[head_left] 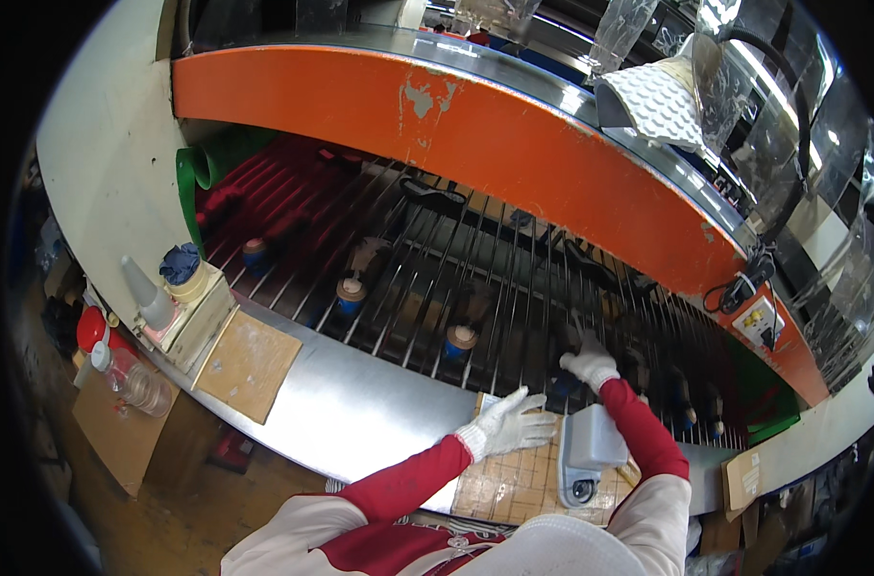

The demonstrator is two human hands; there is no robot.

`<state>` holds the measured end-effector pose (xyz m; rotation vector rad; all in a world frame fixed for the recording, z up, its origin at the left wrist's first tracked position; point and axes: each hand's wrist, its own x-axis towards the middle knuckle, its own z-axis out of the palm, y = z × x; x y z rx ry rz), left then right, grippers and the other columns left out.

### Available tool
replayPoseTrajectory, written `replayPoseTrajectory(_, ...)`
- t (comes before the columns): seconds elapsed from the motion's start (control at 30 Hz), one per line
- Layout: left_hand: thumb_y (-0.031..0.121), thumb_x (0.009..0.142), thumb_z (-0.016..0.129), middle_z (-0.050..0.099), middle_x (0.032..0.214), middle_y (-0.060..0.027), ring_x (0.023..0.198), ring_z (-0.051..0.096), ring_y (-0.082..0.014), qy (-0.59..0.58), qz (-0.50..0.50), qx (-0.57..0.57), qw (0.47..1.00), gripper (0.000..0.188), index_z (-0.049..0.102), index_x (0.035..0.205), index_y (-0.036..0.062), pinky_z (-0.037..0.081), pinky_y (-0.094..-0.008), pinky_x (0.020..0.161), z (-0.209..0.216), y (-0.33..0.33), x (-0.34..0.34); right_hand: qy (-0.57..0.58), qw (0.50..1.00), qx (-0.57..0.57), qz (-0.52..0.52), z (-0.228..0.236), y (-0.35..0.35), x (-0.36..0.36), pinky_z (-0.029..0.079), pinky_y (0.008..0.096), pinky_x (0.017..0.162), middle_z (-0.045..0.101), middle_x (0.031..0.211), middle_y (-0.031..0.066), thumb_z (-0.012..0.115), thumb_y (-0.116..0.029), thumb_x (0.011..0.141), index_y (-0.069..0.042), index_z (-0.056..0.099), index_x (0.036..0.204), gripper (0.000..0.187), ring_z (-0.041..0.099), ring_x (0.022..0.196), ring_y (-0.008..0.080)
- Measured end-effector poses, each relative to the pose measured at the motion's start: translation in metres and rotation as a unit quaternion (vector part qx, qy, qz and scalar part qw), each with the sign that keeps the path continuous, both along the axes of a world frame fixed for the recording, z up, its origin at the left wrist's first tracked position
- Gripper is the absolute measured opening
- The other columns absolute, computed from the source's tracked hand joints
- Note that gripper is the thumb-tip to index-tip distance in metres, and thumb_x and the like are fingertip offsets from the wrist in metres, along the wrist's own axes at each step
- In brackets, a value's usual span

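Note:
My left hand (510,424), in a white glove, hovers at or rests on a tan gridded board (477,490), its fingers spread and nothing in them. My right hand (591,363), also gloved, reaches over the metal rods (437,298) beside a dark piece (570,336) lying in shadow. Its fingertips are too dim to show whether they grip that piece. Between my forearms a grey device (594,439) with a rounded housing stands on the board. To the left, upright blue pieces with pale rounded tops (459,341) sit among the rods.
An orange beam (456,125) spans above the rods. A lamp with a white textured shade (653,101) hangs at upper right. Left on the metal ledge (336,413) are a brown board (250,365), a grey cone (147,296) and a tub (189,276). Red light glows at far left.

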<state>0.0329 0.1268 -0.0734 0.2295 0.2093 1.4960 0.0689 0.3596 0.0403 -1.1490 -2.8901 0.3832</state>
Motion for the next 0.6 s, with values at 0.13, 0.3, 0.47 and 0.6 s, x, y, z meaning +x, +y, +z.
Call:
replayPoseTrajectory(0.13, 0.067, 0.092, 0.056, 0.031, 0.157, -0.0271, 0.145, 0.032, -0.0421, 0.012, 0.007, 0.003, 1.000, 0.098, 0.016, 0.159, 0.0072, 0.027, -0.0547, 0.120, 0.000, -0.001, 0.000, 0.111, 0.989, -0.095, -0.014, 0.049, -0.018, 0.009, 0.057, 0.0442, 0.075, 0.067, 0.113, 0.0222, 0.071, -0.030, 0.077, -0.001, 0.045, 0.136, 0.071, 0.069, 0.095, 0.0342)
replayPoseTrajectory(0.3, 0.079, 0.083, 0.056, 0.045, 0.146, -0.0251, 0.136, 0.044, -0.0424, -0.002, 0.024, -0.007, 1.000, 0.105, 0.032, 0.151, 0.0030, 0.036, -0.0577, 0.115, 0.028, -0.015, 0.003, 0.131, 0.981, -0.135, -0.036, 0.116, -0.076, 0.047, 0.055, 0.0356, 0.060, 0.064, 0.100, 0.0185, 0.077, -0.029, 0.076, 0.003, 0.050, 0.123, 0.064, 0.066, 0.080, 0.0243)
replayPoseTrajectory(0.47, 0.071, 0.072, 0.074, 0.029, 0.159, -0.0209, 0.146, 0.029, -0.0433, 0.015, -0.019, 0.073, 0.997, 0.118, 0.017, 0.158, 0.0143, 0.026, -0.0681, 0.116, 0.069, -0.068, 0.035, 0.164, 0.931, -0.319, 0.060, 0.131, -0.158, 0.135, 0.050, 0.0328, 0.085, 0.057, 0.125, 0.0140, 0.078, -0.018, 0.079, -0.003, 0.043, 0.119, 0.054, 0.057, 0.102, 0.0169)
replayPoseTrajectory(0.6, 0.039, 0.076, 0.086, 0.031, 0.160, -0.0173, 0.147, 0.030, -0.0402, -0.036, -0.050, -0.032, 0.998, 0.100, 0.029, 0.155, 0.0159, 0.029, -0.0744, 0.111, 0.068, -0.123, 0.060, 0.274, 0.911, -0.292, 0.097, 0.090, -0.200, 0.189, 0.046, 0.0350, 0.097, 0.049, 0.139, 0.0215, 0.089, -0.048, 0.069, -0.006, 0.040, 0.110, 0.076, 0.052, 0.117, 0.0243)
